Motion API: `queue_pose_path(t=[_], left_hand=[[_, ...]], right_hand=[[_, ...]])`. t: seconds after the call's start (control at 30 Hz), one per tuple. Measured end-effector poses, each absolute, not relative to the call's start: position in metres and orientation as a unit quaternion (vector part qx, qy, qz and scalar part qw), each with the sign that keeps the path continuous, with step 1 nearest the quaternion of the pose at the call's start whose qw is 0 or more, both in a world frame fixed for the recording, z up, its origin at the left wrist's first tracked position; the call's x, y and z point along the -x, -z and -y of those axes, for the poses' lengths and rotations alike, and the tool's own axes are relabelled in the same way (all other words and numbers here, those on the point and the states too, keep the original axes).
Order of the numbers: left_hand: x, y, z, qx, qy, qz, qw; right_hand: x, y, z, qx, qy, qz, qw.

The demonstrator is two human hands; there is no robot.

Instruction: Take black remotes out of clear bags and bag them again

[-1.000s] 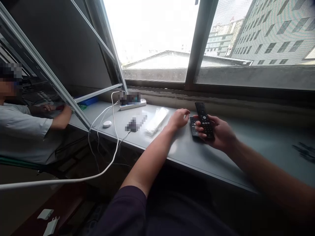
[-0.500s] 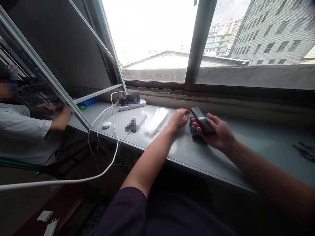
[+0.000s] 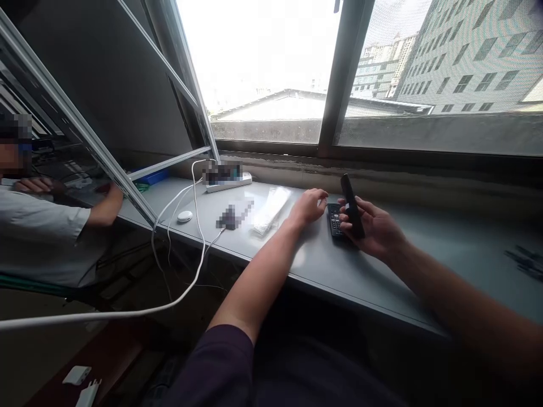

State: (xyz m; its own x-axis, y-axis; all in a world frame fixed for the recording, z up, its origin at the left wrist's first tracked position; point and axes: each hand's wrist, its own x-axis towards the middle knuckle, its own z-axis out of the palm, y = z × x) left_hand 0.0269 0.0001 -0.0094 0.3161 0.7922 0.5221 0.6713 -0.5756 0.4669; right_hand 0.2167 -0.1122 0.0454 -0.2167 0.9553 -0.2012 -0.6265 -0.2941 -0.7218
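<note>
My right hand [image 3: 375, 229] is shut on a black TV remote [image 3: 352, 203], which stands nearly upright and edge-on to me. Under that hand, a second black remote [image 3: 336, 219] lies flat on the grey desktop [image 3: 382, 265], its buttons facing up. My left hand [image 3: 309, 206] rests on the desktop with relaxed, parted fingers, holding nothing. Its fingertips sit just left of the flat remote, and I cannot tell whether they touch it. A plastic-wrapped white packet [image 3: 271, 210] lies to the left of this hand.
A white power strip [image 3: 227, 181], white mouse [image 3: 184, 216], blurred object [image 3: 231, 216] and white cable [image 3: 195, 226] occupy the desk's left part. An open window frame [image 3: 76, 116] slants in front of a seated person [image 3: 42, 237]. The window wall runs along the desk's back.
The remote in my right hand has turned from lying tilted, face-up, to standing upright and edge-on. My left hand has barely moved. The seated person's far hand has moved up and left.
</note>
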Motion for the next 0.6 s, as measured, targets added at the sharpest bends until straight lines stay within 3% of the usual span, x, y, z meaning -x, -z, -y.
queue_pose_path(t=[0.6], left_hand=[[-0.0270,0.0086,0.0010,-0.813,-0.366,-0.447,0.076]], right_hand=[[-0.2176,-0.0472,0.1145,0.290,-0.761,0.280,0.509]])
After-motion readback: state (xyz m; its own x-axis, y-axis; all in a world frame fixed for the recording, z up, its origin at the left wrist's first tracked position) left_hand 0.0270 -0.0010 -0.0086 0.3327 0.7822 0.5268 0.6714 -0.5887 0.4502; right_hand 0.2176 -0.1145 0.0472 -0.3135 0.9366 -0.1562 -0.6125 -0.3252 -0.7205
